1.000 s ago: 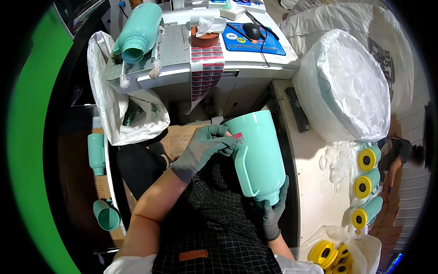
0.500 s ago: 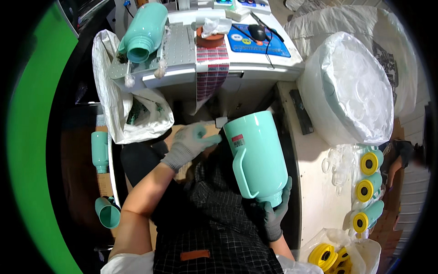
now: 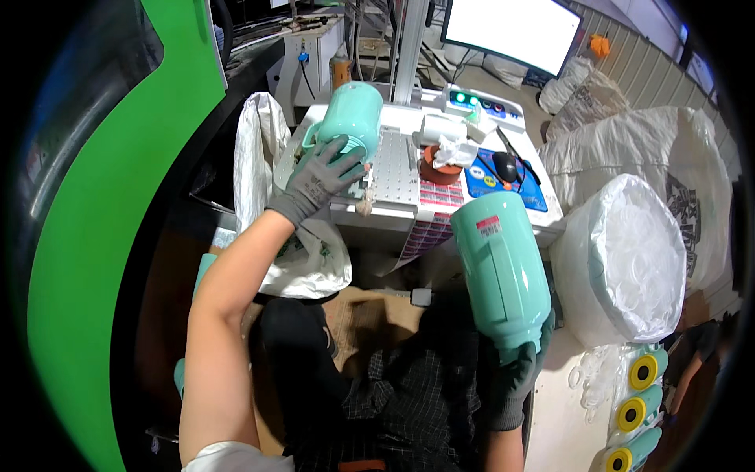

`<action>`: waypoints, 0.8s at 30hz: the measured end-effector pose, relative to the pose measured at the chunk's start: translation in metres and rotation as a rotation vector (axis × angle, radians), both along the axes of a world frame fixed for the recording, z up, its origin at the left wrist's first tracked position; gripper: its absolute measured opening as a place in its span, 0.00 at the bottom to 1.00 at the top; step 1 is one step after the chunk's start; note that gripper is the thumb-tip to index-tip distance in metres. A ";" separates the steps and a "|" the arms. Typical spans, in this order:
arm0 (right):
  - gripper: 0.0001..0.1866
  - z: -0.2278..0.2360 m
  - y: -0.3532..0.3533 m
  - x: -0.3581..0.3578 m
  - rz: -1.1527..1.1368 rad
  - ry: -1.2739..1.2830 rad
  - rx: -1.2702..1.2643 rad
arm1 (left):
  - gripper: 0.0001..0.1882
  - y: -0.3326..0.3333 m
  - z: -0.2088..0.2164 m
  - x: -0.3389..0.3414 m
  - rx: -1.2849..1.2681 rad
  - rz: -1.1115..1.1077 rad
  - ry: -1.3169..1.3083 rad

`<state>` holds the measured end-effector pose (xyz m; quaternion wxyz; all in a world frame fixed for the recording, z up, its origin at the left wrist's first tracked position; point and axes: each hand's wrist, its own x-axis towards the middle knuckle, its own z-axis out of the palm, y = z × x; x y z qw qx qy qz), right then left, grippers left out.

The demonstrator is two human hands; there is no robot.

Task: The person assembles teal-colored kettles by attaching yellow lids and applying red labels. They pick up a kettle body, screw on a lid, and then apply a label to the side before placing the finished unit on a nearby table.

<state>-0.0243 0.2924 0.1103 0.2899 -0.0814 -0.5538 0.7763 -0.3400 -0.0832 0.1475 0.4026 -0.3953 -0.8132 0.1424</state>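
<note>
A cluttered workshop corner: a white table (image 3: 393, 169) with a perforated top stands ahead, a monitor (image 3: 511, 27) behind it and a green panel (image 3: 94, 197) along the left. On the table lie a brown dish (image 3: 439, 167) stuffed with a white rag, a blue mat (image 3: 503, 181) with a mouse (image 3: 507, 165), and a sticker sheet (image 3: 431, 220) that hangs over the front edge. A white sack (image 3: 263, 173) hangs at the table's left side; a large bag of clear lids (image 3: 629, 259) sits to the right, with yellow-capped jugs (image 3: 641, 393) below it.

The left hand (image 3: 318, 177), in a grey glove, reaches up to the table, fingers spread and curled over a mint jug (image 3: 346, 118) that lies on its side there, gripping its body. The right hand (image 3: 515, 374), also gloved, is closed round the lower end of a second jug (image 3: 499, 267), held tilted above the lap, in front of the table edge, a small red-and-white label near its upper rim.
</note>
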 end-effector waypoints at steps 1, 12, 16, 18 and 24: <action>0.54 0.009 -0.003 -0.014 -0.013 0.023 0.098 | 0.31 0.003 0.005 0.012 0.039 0.045 -0.043; 0.51 0.044 -0.117 -0.207 0.180 0.259 0.627 | 0.40 0.038 -0.029 0.316 1.179 -0.285 -1.010; 0.53 0.046 -0.197 -0.260 0.005 -0.061 1.270 | 0.45 0.068 -0.059 0.328 1.254 -0.155 -1.287; 0.53 0.042 -0.218 -0.283 -0.013 -0.146 1.320 | 0.44 0.061 -0.050 0.325 1.220 -0.169 -1.227; 0.47 0.039 -0.262 -0.297 -0.035 -0.250 1.366 | 0.41 0.036 -0.053 0.328 1.176 -0.175 -1.133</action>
